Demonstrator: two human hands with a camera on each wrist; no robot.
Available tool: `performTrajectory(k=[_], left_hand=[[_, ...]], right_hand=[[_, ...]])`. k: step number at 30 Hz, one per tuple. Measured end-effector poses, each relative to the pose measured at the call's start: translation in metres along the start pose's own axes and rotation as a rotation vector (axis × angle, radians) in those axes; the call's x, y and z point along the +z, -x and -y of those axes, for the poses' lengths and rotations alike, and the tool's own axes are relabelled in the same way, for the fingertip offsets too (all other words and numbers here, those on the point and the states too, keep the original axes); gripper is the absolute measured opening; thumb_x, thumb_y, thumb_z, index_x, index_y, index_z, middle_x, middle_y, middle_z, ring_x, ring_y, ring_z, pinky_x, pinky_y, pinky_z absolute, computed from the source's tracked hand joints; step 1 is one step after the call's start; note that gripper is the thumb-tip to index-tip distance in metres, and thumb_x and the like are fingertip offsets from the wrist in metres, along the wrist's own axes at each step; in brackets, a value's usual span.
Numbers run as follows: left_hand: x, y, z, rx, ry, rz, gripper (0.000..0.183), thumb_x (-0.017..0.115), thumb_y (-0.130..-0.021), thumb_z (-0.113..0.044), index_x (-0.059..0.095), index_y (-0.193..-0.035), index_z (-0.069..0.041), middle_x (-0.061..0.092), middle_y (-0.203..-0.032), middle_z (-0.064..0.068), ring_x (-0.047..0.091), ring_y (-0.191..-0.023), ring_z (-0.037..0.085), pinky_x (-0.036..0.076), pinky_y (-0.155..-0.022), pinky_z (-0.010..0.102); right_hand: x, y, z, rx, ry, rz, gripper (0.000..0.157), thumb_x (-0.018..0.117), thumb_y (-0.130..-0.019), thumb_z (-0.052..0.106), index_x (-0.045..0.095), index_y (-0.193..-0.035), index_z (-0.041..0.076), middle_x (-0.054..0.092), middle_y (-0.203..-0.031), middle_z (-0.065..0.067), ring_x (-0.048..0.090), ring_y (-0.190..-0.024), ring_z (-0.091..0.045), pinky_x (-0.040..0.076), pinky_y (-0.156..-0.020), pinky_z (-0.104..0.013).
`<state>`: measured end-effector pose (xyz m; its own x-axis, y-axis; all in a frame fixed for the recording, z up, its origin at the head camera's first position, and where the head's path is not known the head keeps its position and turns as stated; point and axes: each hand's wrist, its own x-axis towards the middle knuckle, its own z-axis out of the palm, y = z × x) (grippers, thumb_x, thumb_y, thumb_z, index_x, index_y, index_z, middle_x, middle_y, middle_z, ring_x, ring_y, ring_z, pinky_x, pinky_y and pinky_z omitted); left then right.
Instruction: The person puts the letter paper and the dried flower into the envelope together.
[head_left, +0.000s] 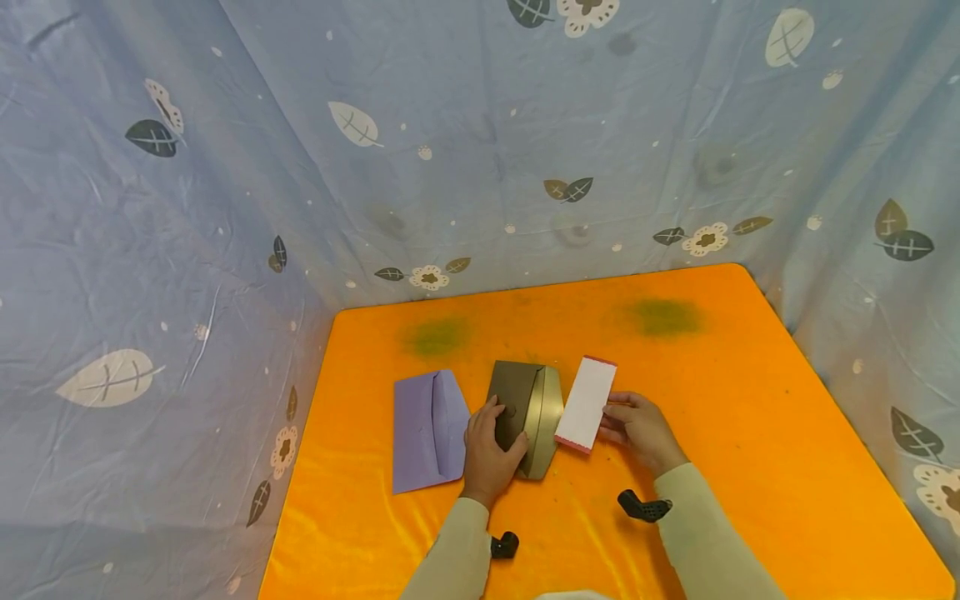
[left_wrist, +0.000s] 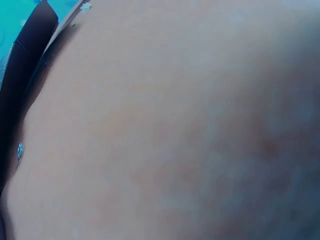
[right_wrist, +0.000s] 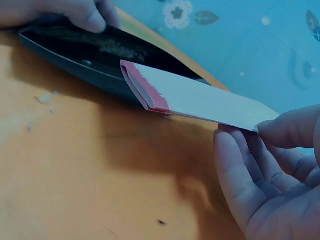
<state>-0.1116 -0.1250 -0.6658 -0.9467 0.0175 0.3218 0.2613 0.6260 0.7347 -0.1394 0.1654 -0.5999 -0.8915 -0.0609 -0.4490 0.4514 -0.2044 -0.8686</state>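
Observation:
A dark brown envelope (head_left: 513,382) with a shiny gold flap lies in the middle of the table. My left hand (head_left: 487,458) grips its near left part, thumb by the flap. In the right wrist view the envelope (right_wrist: 65,55) bulges, its mouth gaping. Just right of it, my right hand (head_left: 643,429) pinches the right edge of a folded white paper (head_left: 587,402) with red ends. That paper (right_wrist: 205,97) is held raised in the right wrist view, its red end by the envelope mouth. Skin fills most of the left wrist view, hiding the fingers.
A purple envelope (head_left: 414,433) with its flap unfolded lies left of the brown one. The orange table cover (head_left: 750,400) has two dark green patches towards the back. A blue patterned curtain (head_left: 480,167) hangs behind the table and along its sides.

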Motion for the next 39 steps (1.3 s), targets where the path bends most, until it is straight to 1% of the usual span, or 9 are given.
performTrajectory(k=[5, 11, 18, 25, 33, 39], left_hand=[[0.0, -0.001, -0.001, 0.004, 0.013, -0.004, 0.057, 0.081, -0.094, -0.028, 0.063, -0.143, -0.005, 0.052, -0.162, 0.011, 0.047, -0.145, 0.034, 0.033, -0.118, 0.064], [-0.001, 0.0, -0.002, -0.017, 0.013, 0.005, 0.057, 0.081, -0.095, -0.03, 0.063, -0.144, -0.007, 0.051, -0.163, 0.009, 0.047, -0.145, 0.033, 0.032, -0.12, 0.061], [-0.002, -0.001, -0.002, -0.002, 0.018, -0.004, 0.057, 0.082, -0.094, -0.028, 0.063, -0.143, -0.006, 0.052, -0.162, 0.011, 0.048, -0.144, 0.035, 0.033, -0.12, 0.063], [-0.002, -0.001, -0.001, -0.015, 0.018, 0.004, 0.056, 0.081, -0.095, -0.03, 0.063, -0.144, -0.008, 0.052, -0.163, 0.008, 0.047, -0.146, 0.032, 0.031, -0.122, 0.061], [-0.001, -0.002, -0.002, 0.015, 0.024, -0.025, 0.056, 0.081, -0.093, -0.029, 0.064, -0.141, -0.006, 0.055, -0.16, 0.012, 0.05, -0.143, 0.035, 0.033, -0.12, 0.062], [0.0, -0.002, -0.001, 0.052, 0.024, -0.056, 0.054, 0.08, -0.093, -0.028, 0.065, -0.139, -0.004, 0.057, -0.157, 0.016, 0.052, -0.141, 0.037, 0.034, -0.117, 0.063]], right_hand=[[0.012, 0.0, -0.005, -0.011, -0.025, 0.03, 0.033, 0.059, -0.11, 0.001, 0.049, -0.139, -0.012, 0.066, -0.11, -0.014, 0.071, -0.09, -0.023, 0.064, -0.084, -0.038], [0.026, 0.001, -0.011, -0.021, 0.003, 0.068, 0.032, 0.057, -0.11, 0.001, 0.048, -0.138, -0.013, 0.066, -0.111, -0.016, 0.071, -0.092, -0.024, 0.064, -0.084, -0.039], [0.04, 0.002, -0.016, -0.012, 0.008, 0.079, 0.03, 0.059, -0.107, -0.001, 0.052, -0.134, -0.012, 0.069, -0.109, -0.02, 0.073, -0.09, -0.027, 0.065, -0.083, -0.042], [0.05, 0.005, -0.02, -0.024, 0.053, 0.088, 0.029, 0.059, -0.108, 0.001, 0.053, -0.133, -0.013, 0.067, -0.109, -0.022, 0.072, -0.09, -0.029, 0.064, -0.084, -0.045], [0.063, 0.005, -0.027, -0.017, 0.061, 0.102, 0.026, 0.059, -0.108, 0.0, 0.055, -0.13, -0.013, 0.069, -0.111, -0.024, 0.074, -0.089, -0.031, 0.065, -0.083, -0.043], [0.072, 0.004, -0.031, -0.005, 0.053, 0.112, 0.025, 0.061, -0.105, -0.001, 0.054, -0.127, -0.012, 0.067, -0.106, -0.022, 0.073, -0.084, -0.029, 0.065, -0.08, -0.042]])
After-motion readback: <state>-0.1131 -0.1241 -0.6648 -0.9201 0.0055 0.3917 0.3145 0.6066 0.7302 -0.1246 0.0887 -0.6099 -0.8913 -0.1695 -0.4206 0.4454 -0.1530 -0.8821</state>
